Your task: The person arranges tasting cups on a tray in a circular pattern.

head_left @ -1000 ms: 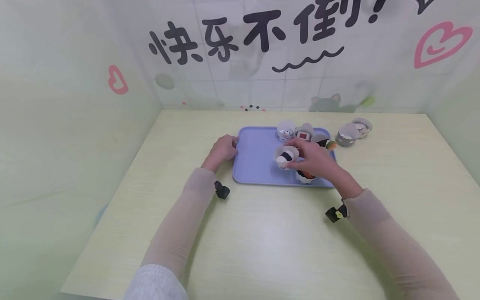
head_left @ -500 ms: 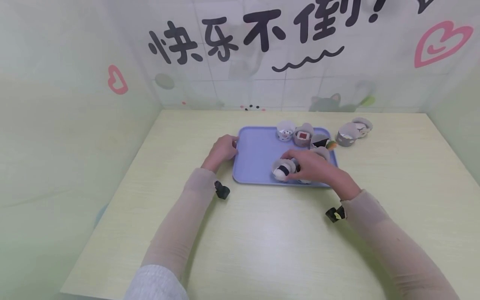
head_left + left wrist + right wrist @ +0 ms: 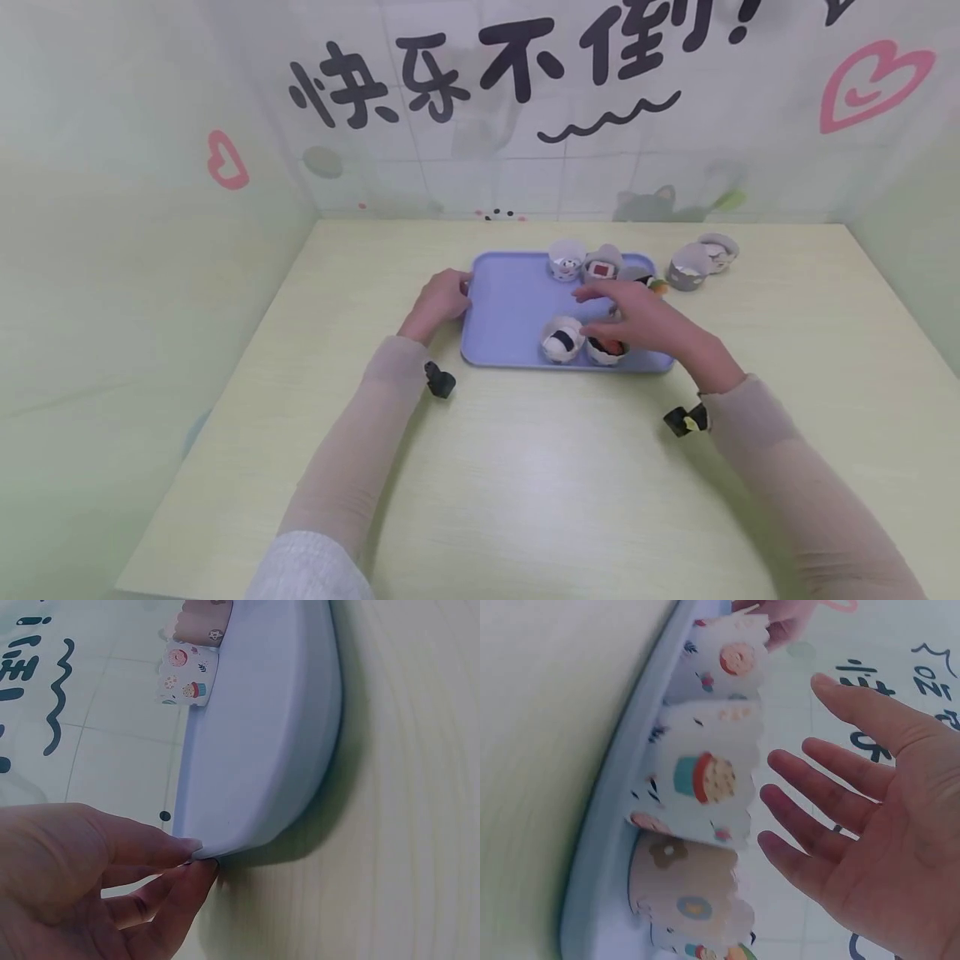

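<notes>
My left hand [image 3: 442, 297] pinches the left rim of a lilac tray [image 3: 502, 312], thumb above and fingers below in the left wrist view. In the tray's front row stands a paper baking cup [image 3: 551, 350] holding a white rice-ball-like piece with a black band. Beside it is another cup [image 3: 604, 358] with dark and orange-red contents. My right hand [image 3: 641, 317] hovers over these cups with fingers spread and nothing in them. The right wrist view shows patterned cups [image 3: 705, 776] apart from the fingertips. That hand partly hides the cups on the tray's right side.
At the tray's back stand a white cup [image 3: 566, 260], a cup with a red-centred square piece [image 3: 602, 265] and a cup with dark and orange contents [image 3: 637, 275]. Two filled grey cups [image 3: 688, 271] stand on the table [image 3: 525, 467] right of the tray. A printed wall closes the back.
My right hand has lowered the cup with the black-banded piece to the tray's front row, let go and opened, lifting slightly away. My left hand still holds the tray's rim.
</notes>
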Tool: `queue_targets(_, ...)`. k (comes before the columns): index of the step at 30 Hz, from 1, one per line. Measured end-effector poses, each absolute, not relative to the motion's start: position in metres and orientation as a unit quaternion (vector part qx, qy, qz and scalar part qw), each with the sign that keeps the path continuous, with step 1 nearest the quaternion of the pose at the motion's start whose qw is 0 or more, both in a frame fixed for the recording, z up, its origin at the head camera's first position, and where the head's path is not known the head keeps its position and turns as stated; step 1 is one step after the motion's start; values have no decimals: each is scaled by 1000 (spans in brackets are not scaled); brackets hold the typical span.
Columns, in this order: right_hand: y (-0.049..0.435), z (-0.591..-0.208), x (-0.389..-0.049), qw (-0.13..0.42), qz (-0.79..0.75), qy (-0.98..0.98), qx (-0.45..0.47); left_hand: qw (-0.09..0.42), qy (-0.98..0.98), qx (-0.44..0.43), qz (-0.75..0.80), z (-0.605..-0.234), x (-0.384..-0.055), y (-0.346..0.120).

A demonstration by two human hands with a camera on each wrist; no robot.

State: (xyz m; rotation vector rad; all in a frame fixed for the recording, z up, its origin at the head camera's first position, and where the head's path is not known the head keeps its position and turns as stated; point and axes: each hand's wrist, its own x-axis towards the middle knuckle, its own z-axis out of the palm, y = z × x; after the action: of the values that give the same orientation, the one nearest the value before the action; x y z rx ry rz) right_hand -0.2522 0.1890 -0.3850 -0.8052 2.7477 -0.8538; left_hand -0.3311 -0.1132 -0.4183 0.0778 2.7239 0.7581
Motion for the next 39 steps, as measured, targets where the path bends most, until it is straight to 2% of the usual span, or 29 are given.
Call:
queue_targets(8,210,-373,-255,28,-323,915,-241,158,950,22,268,-417,-329,-116)
queue_targets(24,278,-345,-265,-33,-350,932,-93,154,950,20,270,-415,-328,-117)
queue_targets(33,320,-360,-281,-88,-360,929,8,162,947,18,275,-417,-327,-115)
queue_targets(39,336,-375,-289,-75,-385,918,58,156,947,21,281,-418,-327,-114)
